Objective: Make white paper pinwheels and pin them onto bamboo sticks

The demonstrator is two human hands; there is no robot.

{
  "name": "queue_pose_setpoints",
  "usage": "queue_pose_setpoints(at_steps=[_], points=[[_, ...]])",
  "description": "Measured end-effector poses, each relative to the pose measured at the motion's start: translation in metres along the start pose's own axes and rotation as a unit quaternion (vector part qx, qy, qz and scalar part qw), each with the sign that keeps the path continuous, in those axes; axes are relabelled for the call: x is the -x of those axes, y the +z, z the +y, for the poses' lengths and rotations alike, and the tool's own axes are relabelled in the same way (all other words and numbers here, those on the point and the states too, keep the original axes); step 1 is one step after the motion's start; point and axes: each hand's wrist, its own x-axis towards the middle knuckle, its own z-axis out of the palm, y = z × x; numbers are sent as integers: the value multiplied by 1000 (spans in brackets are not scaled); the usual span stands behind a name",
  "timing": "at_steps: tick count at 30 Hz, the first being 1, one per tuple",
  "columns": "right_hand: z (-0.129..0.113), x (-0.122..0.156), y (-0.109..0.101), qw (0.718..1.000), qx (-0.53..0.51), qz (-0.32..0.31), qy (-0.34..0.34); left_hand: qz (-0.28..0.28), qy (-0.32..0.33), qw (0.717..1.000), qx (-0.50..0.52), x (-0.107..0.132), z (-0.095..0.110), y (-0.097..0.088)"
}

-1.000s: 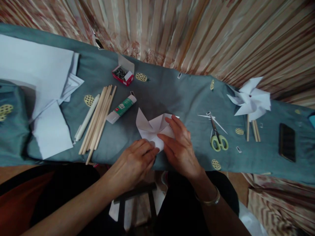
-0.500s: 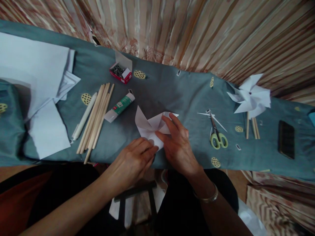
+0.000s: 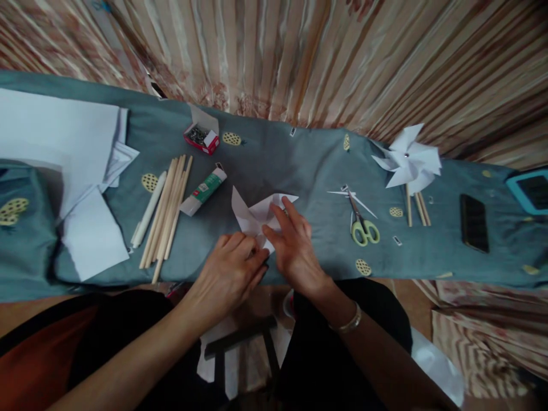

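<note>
A white paper pinwheel (image 3: 257, 216), its points folded partly inward, lies at the front middle of the cloth-covered table. My left hand (image 3: 231, 268) pinches its near edge, fingers curled over the paper. From the right, my right hand (image 3: 295, 242) presses on the pinwheel with thumb and forefinger, closed on a folded flap. Part of the paper is hidden beneath the fingers. Beyond it to the left lies a green and white glue stick (image 3: 204, 191). Green-handled scissors (image 3: 363, 225) rest to the right, among thin paper strips (image 3: 363, 204).
Several wooden sticks (image 3: 166, 214) and a white pen (image 3: 149, 208) lie left, by stacked white paper (image 3: 85, 131). A red box of small metal pins (image 3: 201, 138) stands open behind. At right are a finished pinwheel (image 3: 409, 157), a phone (image 3: 474, 222) and a blue-framed device (image 3: 531, 191).
The camera view has shifted to the right, so the table things appear farther left. Both hands stay on the paper pinwheel in nearly the same hold.
</note>
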Motion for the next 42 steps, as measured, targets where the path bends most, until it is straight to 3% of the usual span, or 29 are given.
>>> queue_pose_setpoints(at_steps=[7,18,30,42], points=[[0,1,5,1000,11,27,-11,8,-13,1000,-20,5,0,4],[9,1,-15,999,-21,41,-18,21,-13,999,-30,6,-1,11],[9,0,-4,999,19,19,-21,37,-7,999,-32,5,-2,12],[5,-1,6,997,20,70,-16,7,-23,999,-24,3,3,6]])
